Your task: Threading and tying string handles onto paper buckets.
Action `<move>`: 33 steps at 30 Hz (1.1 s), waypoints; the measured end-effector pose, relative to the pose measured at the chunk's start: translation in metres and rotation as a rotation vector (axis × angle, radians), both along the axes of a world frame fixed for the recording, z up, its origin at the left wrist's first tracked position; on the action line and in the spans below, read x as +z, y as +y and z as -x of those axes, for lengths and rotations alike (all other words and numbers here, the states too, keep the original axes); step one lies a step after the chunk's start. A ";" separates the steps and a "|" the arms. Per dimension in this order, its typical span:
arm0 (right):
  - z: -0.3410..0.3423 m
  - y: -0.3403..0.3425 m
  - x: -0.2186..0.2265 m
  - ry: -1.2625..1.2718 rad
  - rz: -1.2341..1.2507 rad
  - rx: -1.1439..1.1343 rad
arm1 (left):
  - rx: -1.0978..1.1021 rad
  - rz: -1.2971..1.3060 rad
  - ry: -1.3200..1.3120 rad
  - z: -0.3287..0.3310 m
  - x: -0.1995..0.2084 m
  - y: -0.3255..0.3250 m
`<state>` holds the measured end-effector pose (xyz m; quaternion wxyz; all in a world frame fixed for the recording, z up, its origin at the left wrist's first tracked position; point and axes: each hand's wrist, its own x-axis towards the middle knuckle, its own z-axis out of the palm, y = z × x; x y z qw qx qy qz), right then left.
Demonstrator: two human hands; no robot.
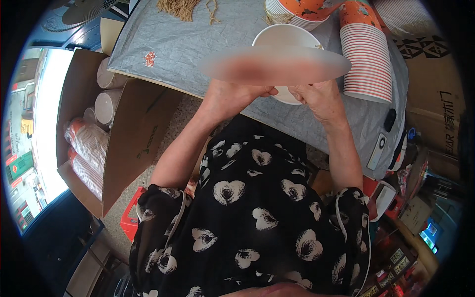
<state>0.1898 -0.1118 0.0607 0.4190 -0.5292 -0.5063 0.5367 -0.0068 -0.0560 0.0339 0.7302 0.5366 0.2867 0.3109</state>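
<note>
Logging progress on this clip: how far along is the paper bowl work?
Done: hard to say; sleeved bowl stacks lie in the cardboard box at left. In hand: left hand and right hand both grip one white paper bowl at its near rim; a blur hides the fingertips. Left: a tall orange-striped bowl stack and brown string sit on the grey-covered table.

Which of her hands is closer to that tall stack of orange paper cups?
The right hand: it sits just beside the stack of cups, while the left hand is farther away, across the white bowl.
</note>
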 end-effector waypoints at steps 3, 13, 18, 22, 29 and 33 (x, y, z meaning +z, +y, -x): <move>-0.001 -0.001 -0.004 0.139 0.068 -0.045 | 0.008 0.014 -0.027 0.000 -0.001 0.000; -0.012 -0.003 -0.002 0.104 0.065 -0.086 | 0.007 0.049 -0.049 0.001 -0.002 0.002; -0.005 0.000 0.001 -0.077 0.006 -0.039 | 0.002 0.033 -0.053 0.002 0.000 0.004; -0.004 0.001 0.001 -0.045 -0.005 -0.068 | -0.022 0.051 -0.017 0.001 0.002 0.006; -0.001 0.000 0.002 -0.047 -0.005 -0.091 | -0.030 0.072 0.002 0.003 0.005 0.005; 0.001 0.001 0.002 -0.047 -0.026 -0.101 | -0.016 0.083 0.025 0.000 0.010 0.004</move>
